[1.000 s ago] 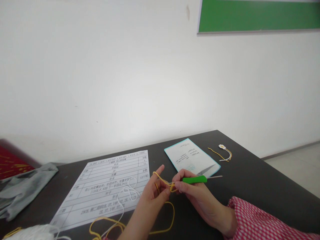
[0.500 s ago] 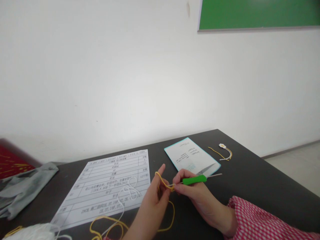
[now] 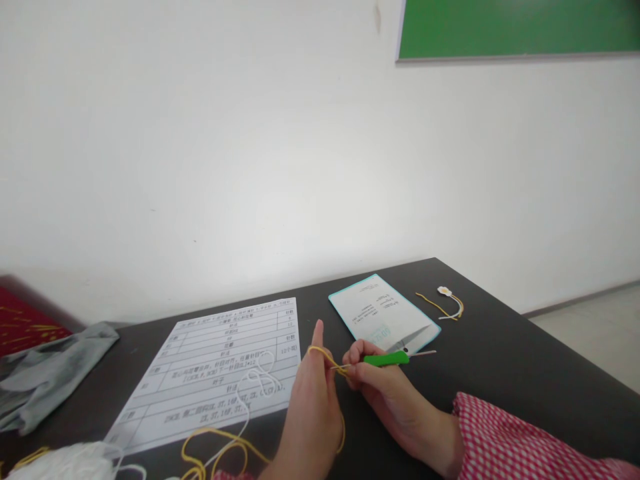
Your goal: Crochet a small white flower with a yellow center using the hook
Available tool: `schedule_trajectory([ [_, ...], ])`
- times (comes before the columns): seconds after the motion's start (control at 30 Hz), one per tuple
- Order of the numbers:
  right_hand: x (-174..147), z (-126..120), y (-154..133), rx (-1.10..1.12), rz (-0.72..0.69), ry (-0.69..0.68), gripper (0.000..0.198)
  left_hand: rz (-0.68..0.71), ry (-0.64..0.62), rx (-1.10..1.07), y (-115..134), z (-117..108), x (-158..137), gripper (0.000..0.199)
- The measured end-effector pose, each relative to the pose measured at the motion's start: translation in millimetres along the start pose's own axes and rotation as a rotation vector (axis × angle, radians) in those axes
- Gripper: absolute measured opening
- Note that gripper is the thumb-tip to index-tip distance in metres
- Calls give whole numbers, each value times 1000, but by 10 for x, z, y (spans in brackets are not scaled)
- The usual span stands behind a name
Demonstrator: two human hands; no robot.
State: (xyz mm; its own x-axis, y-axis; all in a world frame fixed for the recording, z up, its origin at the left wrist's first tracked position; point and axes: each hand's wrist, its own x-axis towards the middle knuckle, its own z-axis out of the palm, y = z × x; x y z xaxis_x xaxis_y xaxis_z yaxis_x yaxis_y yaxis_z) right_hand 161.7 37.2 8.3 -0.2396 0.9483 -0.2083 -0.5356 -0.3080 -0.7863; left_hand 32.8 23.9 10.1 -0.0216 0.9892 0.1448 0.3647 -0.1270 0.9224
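Yellow yarn [image 3: 320, 351] loops over the index finger of my left hand [image 3: 313, 400], which is closed on the strand with that finger raised. More of this yarn hangs at its wrist and trails over the table to the left. My right hand [image 3: 395, 393] grips a crochet hook [image 3: 386, 359] with a green handle between thumb and fingers. The hook's thin metal tip points left, at the yellow yarn between the hands. Whether the tip is through a loop is too small to tell.
A printed pattern sheet [image 3: 215, 367] with loose white yarn [image 3: 257, 381] on it lies left, near a white yarn ball [image 3: 75, 463]. A blue-edged booklet [image 3: 375, 303] bears scissors [image 3: 411, 339]. A small crocheted flower [image 3: 444, 291] lies at right; grey cloth [image 3: 55, 380] lies far left.
My left hand has turned, its back now more toward me and the index finger more upright. The right hand with the hook has shifted slightly left.
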Motion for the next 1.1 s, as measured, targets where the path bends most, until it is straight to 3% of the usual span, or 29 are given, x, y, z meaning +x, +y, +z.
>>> schedule_trajectory([
  [0.5,37,131,129,202,29,5,21,-44,143,-16,-13,11,70,30],
  [0.77,98,11,135,249,3,48,18,-115,185,-181,-197,-161,183,50],
  [0.9,94,2,105,255,14,56,20,-152,180,-259,-292,-83,125,55],
  [1.1,39,59,97,232,11,13,22,-206,147,-402,-183,55,5,67],
])
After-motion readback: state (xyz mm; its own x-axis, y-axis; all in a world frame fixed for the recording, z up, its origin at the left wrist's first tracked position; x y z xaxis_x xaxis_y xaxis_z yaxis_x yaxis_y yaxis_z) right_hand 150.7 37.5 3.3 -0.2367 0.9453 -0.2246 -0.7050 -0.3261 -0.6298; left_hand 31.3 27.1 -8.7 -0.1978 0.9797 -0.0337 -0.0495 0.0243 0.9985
